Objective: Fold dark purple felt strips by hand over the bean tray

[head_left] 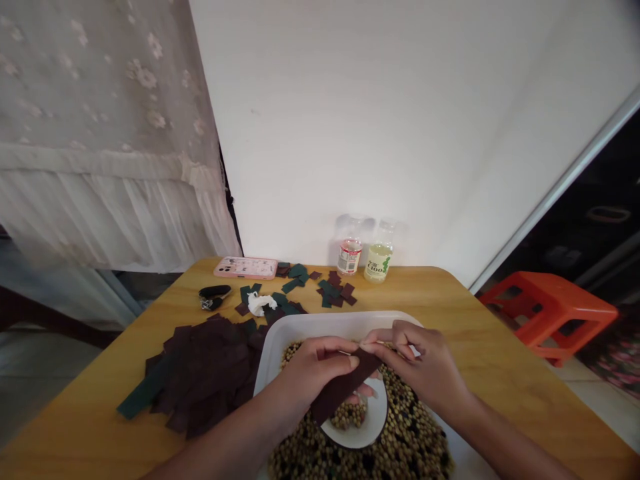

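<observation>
From the head view, the person's left hand and right hand work close together over a white tray, with a dark maroon strip between them, its lower end hanging toward the tray. Left fingers curl over the strip with the thumb on top, right thumb and fingertips pinch its upper end, so both hands are closed on it and their fingertips nearly meet. The tray holds mixed pale and black beans, and a small white bowl sits in them, just under the hands, with a small mound of pale beans inside. To the left of the tray on the wooden table lies a big overlapping heap of dark maroon and green strips. Further back are loose small dark squares and a crumpled white tissue. A pink-cased phone, a small black object and two plastic bottles stand near the far edge. As things lie, many pieces are already cut small, the big heap remains in strips, and the bowl holds far fewer beans than the tray
</observation>
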The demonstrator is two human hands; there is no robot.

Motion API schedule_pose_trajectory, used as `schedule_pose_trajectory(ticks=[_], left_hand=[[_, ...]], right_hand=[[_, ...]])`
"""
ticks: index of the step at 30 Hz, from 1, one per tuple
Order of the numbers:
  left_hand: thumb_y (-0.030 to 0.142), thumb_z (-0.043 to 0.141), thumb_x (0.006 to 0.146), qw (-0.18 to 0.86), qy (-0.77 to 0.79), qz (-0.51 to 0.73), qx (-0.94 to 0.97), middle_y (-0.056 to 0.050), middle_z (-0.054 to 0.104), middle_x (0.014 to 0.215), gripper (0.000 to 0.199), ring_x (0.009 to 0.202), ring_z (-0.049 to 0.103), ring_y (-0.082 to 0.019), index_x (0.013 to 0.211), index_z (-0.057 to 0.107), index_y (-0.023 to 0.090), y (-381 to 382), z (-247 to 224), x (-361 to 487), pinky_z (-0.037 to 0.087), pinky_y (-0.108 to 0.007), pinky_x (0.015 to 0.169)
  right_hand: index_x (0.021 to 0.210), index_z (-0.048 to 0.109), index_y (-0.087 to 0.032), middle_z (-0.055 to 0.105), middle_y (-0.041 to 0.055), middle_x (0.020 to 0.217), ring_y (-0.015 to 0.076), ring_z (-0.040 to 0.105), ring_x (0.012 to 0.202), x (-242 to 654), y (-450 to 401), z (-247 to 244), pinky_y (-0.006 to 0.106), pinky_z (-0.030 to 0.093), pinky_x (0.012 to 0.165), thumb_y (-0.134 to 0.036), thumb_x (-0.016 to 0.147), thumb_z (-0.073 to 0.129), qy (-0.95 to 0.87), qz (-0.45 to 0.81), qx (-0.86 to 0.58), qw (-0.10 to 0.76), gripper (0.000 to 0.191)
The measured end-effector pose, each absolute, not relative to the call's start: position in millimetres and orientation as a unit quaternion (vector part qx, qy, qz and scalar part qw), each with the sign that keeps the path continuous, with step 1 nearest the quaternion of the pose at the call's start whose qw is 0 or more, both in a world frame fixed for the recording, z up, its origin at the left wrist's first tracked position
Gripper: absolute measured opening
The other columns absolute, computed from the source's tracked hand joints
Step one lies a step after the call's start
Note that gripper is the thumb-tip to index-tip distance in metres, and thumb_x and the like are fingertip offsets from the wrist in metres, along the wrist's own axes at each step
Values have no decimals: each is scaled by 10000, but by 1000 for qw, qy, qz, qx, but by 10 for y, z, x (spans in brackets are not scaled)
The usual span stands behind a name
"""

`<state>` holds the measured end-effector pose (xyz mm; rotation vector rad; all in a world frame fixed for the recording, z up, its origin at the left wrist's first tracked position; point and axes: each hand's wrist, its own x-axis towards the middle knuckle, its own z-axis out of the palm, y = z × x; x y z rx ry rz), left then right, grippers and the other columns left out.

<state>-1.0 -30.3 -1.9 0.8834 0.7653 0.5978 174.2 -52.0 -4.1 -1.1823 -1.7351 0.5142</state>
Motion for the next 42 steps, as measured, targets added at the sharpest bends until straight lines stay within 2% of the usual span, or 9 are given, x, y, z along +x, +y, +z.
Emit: schedule_pose_trajectory(ticks=[4,7,12,21,31,39,42], left_hand=[[285,660,630,781,367,312,398,-58,693,780,225,619,653,-162,817,641,160,-291,-18,-10,461,-228,531],[285,656,635,788,359,286,410,-59,691,798,224,608,648,-152,820,646,159,-294,7,-8,459,-227,534],[287,660,633,781,359,313,404,-57,690,767,217,589,643,-150,803,639,154,-304,12,-7,455,-225,523],[307,678,599,790,376,267,404,-56,692,795,277,625,657,-182,828,630,160,-343,14,12,478,-272,577],[300,685,604,793,374,276,394,-65,693,805,268,640,658,-184,824,624,160,-341,25,19,469,-262,575],[283,662,615,779,387,295,395,-85,692,817,264,636,648,-170,839,641,145,-323,30,2,455,-241,550],[278,641,640,771,384,310,402,-75,694,815,239,647,648,-164,843,649,153,-309,33,-1,458,-230,545]], right_hand=[[540,195,-226,535,-12,523,205,669,705,1733,-524,-25,228,478,520,-257,773,576,-705,219,-478,476,448],[539,192,-227,534,-8,522,210,669,710,1731,-528,-19,238,484,525,-264,779,569,-709,216,-481,468,448],[536,189,-229,479,-23,490,211,667,705,1742,-532,-31,233,475,506,-269,781,573,-712,200,-479,473,457],[527,198,-218,496,-24,502,192,661,682,1739,-536,-45,214,430,487,-257,772,588,-713,183,-487,471,462],[517,212,-220,413,-40,487,193,656,676,1729,-541,-70,218,439,484,-226,764,597,-715,171,-479,479,457],[521,192,-223,557,-5,539,190,656,672,1756,-504,-28,245,456,511,-235,767,590,-701,178,-493,484,468],[529,187,-224,517,-15,507,206,664,705,1762,-502,-22,239,452,509,-253,767,593,-699,189,-489,485,472]])
